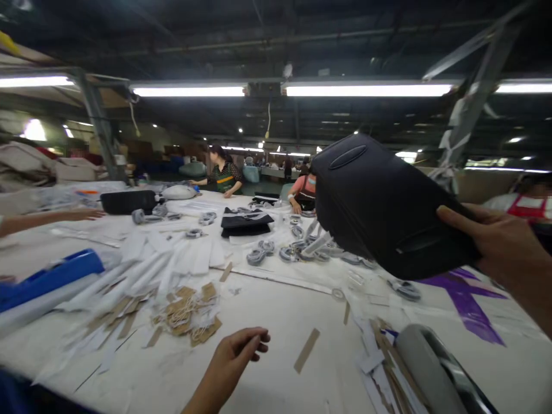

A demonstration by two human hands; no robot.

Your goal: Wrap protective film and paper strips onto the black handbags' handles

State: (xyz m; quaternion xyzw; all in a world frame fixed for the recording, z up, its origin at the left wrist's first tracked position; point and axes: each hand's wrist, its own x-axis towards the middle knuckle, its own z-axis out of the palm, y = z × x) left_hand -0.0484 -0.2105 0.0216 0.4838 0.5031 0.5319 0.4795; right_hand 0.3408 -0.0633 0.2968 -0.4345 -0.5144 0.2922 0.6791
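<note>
My right hand (509,241) is closed on the edge of a black case (383,207) with rounded corners and two oval slots, lifted above the table at the right. My thumb lies on the near face; the fingers behind the case are hidden. Low in the middle, my left hand (237,356) hovers over the white table (276,310) with loosely bent fingers and nothing visible in them. To its left lies a heap of brown tags with string (190,313). A brown paper strip (307,351) lies to its right.
White paper strips (172,259) cover the left middle. Coiled grey cords (297,250) and a folded black bag (245,221) lie farther back. A grey object (431,362) and purple tape (470,305) are at right. A co-worker's arm (52,218) reaches in from the left.
</note>
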